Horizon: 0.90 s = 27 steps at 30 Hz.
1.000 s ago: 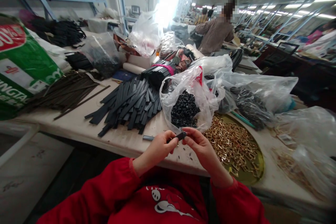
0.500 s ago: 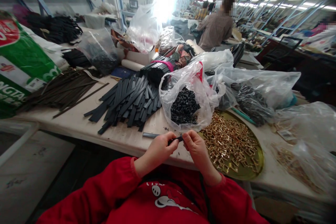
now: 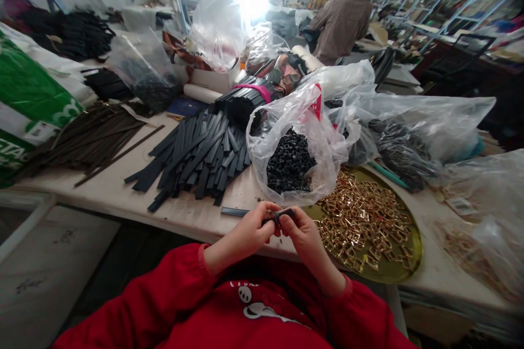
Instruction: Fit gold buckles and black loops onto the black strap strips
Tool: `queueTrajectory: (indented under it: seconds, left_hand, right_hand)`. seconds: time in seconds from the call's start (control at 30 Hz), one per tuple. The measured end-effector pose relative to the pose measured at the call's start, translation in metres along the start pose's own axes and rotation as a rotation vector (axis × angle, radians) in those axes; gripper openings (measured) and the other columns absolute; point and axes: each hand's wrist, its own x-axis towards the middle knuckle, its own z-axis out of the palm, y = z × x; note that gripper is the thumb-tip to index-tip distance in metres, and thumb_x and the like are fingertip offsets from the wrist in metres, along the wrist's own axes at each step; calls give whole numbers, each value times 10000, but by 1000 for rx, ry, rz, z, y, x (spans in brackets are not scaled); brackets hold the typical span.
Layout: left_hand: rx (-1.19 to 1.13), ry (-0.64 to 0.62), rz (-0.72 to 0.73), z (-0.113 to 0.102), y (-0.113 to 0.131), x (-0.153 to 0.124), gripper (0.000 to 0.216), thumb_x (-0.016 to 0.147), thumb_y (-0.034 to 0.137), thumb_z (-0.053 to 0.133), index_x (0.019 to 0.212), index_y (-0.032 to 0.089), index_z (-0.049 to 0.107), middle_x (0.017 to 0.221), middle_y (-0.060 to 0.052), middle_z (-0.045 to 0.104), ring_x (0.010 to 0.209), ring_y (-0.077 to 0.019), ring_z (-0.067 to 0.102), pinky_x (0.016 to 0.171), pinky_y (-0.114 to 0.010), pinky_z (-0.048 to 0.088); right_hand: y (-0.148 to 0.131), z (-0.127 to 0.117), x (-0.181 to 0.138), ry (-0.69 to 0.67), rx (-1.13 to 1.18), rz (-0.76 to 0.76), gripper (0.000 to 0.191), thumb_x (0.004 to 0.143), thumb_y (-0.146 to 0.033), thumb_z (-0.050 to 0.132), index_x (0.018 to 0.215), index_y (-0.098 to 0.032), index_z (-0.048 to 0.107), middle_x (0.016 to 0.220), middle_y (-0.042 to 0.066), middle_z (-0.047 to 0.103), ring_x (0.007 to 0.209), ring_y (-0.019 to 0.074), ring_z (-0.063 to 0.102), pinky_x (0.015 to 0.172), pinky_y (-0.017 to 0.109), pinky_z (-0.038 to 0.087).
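Both hands meet at the table's front edge, over a dark strap. My left hand (image 3: 250,230) is closed around the strap (image 3: 234,211), whose flat end seems to stick out on its left side. My right hand (image 3: 305,234) pinches the dark end piece between thumb and fingers, touching the left fingertips. Fingers hide most of what lies between them. Just behind the hands, an open clear plastic bag (image 3: 256,161) holds many small black loops (image 3: 289,166). To the right sits a round gold tray (image 3: 415,248) heaped with gold metal buckles (image 3: 364,218).
A fanned pile of black straps (image 3: 196,158) lies left of the bag, with brown strips (image 3: 90,136) farther left. A green package (image 3: 35,87) stands at the left edge. Plastic bags (image 3: 434,125) crowd the right side. A person (image 3: 341,24) is in the background.
The dark end piece between my hands now angles up over my right fingers. The right thumb and fingers have shifted their grip. The view has moved slightly.
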Motion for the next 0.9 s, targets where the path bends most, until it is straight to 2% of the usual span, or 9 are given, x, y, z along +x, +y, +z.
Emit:
queueTrajectory:
  seconds: [0.1, 0.27, 0.37, 0.5, 0.6, 0.67, 0.77, 0.9]
  left_hand:
    - [-45, 4, -40, -1, -6, 4, 238, 772, 183, 421, 1008, 153, 398, 694, 8, 570, 504, -75, 484, 456, -187, 388]
    - [-3, 75, -83, -2, -9, 1, 254, 755, 319, 533, 920, 170, 409, 635, 28, 568, 513, -91, 510, 465, -194, 388]
    - [179, 148, -39, -2, -8, -4, 241, 732, 353, 570, 834, 172, 451, 632, 36, 547, 526, -89, 488, 480, -195, 356]
    - [372, 179, 8, 0, -5, -11, 193, 722, 340, 578, 759, 162, 512, 673, 15, 560, 603, -111, 497, 536, -212, 367]
    - [396, 158, 5, 4, -4, -17, 180, 726, 329, 571, 777, 158, 547, 726, -8, 605, 665, -137, 538, 586, -228, 396]
    - [391, 150, 11, 6, -3, -21, 182, 727, 322, 570, 805, 158, 567, 763, -17, 627, 702, -150, 561, 622, -237, 411]
    - [367, 125, 27, 8, -1, -28, 197, 740, 321, 558, 843, 157, 592, 810, -22, 647, 745, -159, 576, 668, -246, 418]
    - [251, 86, -25, 11, 7, -34, 242, 727, 364, 575, 804, 136, 597, 765, -23, 643, 711, -149, 562, 633, -234, 416]
  right_hand:
    - [2, -3, -3, 14, 84, 18, 427, 852, -520, 375, 735, -165, 583, 624, 6, 550, 558, 108, 464, 539, 240, 371]
    - [4, -5, -5, -77, 299, 231, 230, 748, -412, 619, 785, -190, 569, 619, -43, 522, 530, 71, 428, 523, 200, 347]
    - [4, -5, -9, -183, 460, 403, 309, 689, -419, 676, 870, -188, 576, 665, -38, 536, 540, 64, 438, 520, 190, 348]
    - [1, -5, -17, -269, 597, 507, 311, 625, -358, 740, 805, -173, 568, 673, -36, 539, 580, 70, 472, 577, 197, 376]
    - [-1, -5, -25, -335, 635, 515, 330, 595, -334, 762, 792, -166, 557, 712, -23, 560, 634, 88, 503, 629, 218, 390]
    - [-2, -4, -30, -324, 642, 494, 315, 586, -313, 769, 732, -165, 532, 688, -31, 548, 623, 86, 496, 627, 218, 387]
    - [-3, -1, -37, -219, 589, 419, 320, 594, -301, 762, 641, -170, 474, 621, -51, 510, 572, 73, 455, 579, 201, 367]
    - [-2, 5, -41, -67, 440, 280, 306, 672, -396, 679, 658, -177, 465, 616, -39, 515, 569, 84, 452, 566, 214, 368]
